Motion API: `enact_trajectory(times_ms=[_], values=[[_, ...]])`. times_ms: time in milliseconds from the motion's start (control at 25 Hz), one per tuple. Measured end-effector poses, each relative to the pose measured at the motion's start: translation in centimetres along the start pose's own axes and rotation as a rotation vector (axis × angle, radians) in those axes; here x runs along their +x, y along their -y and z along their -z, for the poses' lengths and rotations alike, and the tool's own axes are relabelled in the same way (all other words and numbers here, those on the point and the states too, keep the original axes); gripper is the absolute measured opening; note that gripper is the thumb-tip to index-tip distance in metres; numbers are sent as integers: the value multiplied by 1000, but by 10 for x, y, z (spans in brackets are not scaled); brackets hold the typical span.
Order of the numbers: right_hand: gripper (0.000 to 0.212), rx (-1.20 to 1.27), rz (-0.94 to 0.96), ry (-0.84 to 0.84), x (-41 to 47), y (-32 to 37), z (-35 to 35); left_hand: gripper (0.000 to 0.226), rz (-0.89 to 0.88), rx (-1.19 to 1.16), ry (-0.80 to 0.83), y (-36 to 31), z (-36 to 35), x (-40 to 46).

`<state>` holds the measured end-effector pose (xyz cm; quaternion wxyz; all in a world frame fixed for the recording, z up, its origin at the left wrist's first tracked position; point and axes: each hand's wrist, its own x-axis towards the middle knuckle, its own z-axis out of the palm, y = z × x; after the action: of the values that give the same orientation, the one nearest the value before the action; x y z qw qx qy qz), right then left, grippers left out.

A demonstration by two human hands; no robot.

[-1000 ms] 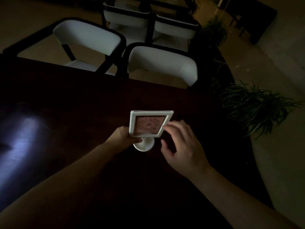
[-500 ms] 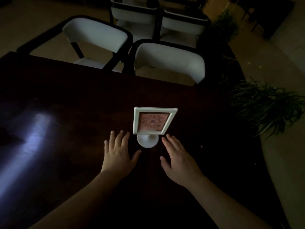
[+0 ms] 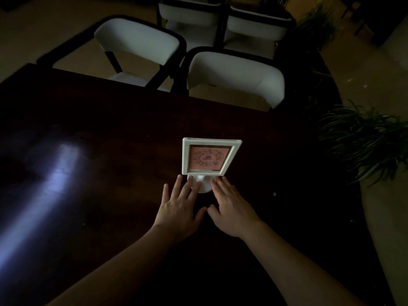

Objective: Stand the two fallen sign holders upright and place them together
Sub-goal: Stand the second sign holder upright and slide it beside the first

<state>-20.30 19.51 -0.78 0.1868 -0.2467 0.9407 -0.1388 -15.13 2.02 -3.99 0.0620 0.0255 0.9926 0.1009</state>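
Note:
A white sign holder [image 3: 209, 157] with a pink card in its square frame stands upright on its round base on the dark wooden table [image 3: 110, 133]. My left hand [image 3: 179, 207] lies flat just in front of the base, fingers spread, fingertips at the base's left side. My right hand [image 3: 229, 206] lies flat beside it, fingertips touching the base's right side. Neither hand holds anything. I see only one sign holder; a second may be hidden behind it or lost in the dark.
Two white-backed chairs [image 3: 234, 76] [image 3: 136, 43] stand at the table's far edge, with more behind them. Potted plants [image 3: 362, 142] stand to the right of the table. A pale light reflection [image 3: 55, 173] lies on the table at left.
Both hands let go of the sign holder's frame and dropped flat to the table. They then slid inward until the fingertips met the base.

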Motion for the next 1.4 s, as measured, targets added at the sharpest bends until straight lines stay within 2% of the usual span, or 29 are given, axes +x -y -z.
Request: enact_trajectory(times_ms=[720, 1000, 1400], values=[[78, -83, 118, 7, 9, 9, -23, 71, 92, 3, 13, 4, 1, -16], [78, -98, 132, -14, 22, 62, -48, 73, 128, 0, -11, 51, 3, -42], [77, -117, 158, 4, 55, 172, -72, 72, 140, -45, -17, 157, 31, -84]])
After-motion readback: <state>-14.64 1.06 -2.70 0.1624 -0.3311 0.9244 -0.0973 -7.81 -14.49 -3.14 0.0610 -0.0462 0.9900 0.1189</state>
